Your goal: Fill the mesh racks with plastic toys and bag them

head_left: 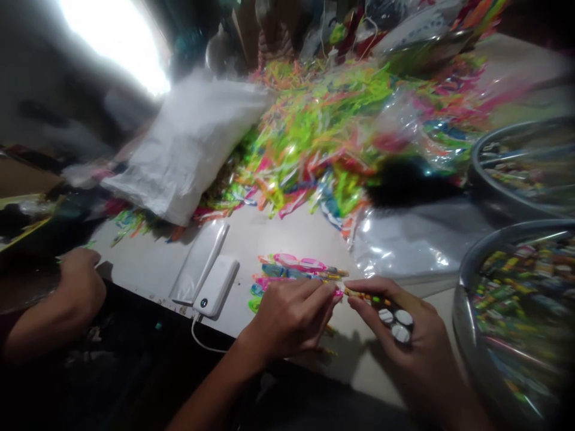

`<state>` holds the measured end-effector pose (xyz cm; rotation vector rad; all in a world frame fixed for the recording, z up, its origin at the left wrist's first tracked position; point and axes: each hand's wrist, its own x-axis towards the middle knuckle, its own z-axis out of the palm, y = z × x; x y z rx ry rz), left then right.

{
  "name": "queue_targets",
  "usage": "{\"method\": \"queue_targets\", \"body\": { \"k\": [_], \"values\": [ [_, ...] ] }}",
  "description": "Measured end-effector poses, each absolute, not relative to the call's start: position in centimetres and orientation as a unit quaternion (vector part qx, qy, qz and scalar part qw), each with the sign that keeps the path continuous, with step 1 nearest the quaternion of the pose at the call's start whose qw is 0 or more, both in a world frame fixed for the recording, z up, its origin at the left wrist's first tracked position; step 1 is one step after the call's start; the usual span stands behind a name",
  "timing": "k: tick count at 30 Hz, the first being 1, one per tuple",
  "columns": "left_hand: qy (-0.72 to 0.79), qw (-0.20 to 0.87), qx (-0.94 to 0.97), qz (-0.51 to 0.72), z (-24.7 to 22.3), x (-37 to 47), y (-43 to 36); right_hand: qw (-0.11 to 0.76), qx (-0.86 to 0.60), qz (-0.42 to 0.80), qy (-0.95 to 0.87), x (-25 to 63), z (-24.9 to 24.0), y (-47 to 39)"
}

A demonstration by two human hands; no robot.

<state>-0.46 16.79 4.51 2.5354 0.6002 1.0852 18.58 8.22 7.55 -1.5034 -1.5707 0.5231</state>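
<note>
My left hand (291,311) is closed with its fingertips pinched on a bright pink plastic piece (338,293), most of which the hand hides. Facing it, my right hand (417,341) grips a small tube with a yellow-brown pattern (363,296) between thumb and forefinger. The tube's tip meets the pink piece, or nearly so. Several more small tubes with round white ends (399,326) sit in my right palm. Just behind my left hand lies a row of pink, blue, orange and green plastic pieces (291,263), some with patterned tubes at their right ends.
A heap of coloured plastic pieces (314,131) covers the back of the table, beside a white sack (188,137). Two metal bowls of small tubes (465,311) stand right. A clear bag (404,239), a white power bank with a cable (217,286) and another person's hand (83,287) are near.
</note>
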Motion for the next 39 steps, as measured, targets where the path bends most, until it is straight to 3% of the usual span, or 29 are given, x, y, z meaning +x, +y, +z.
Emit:
{"method": "queue_targets", "body": {
  "k": [10,19,24,27,39],
  "values": [
    [0.217,0.274,0.861,0.369,2.6,-0.9,17.6,0.449,-0.606,0.263,-0.602,18.7,3.9,8.4],
    [0.223,0.256,0.872,0.353,3.1,-1.2,18.1,0.457,-0.611,0.283,-0.581,18.6,3.9,9.0],
    [0.256,0.165,0.932,0.195,3.5,-1.4,17.9,0.364,-0.638,0.313,-0.602,18.8,3.7,10.3],
    [0.273,0.116,0.941,0.164,3.7,-1.1,17.5,0.322,-0.638,0.286,-0.638,18.9,3.2,10.8],
    [0.307,0.173,0.913,0.204,1.8,-0.2,17.6,0.378,-0.571,0.294,-0.667,19.4,0.9,11.4]
  ]
}}
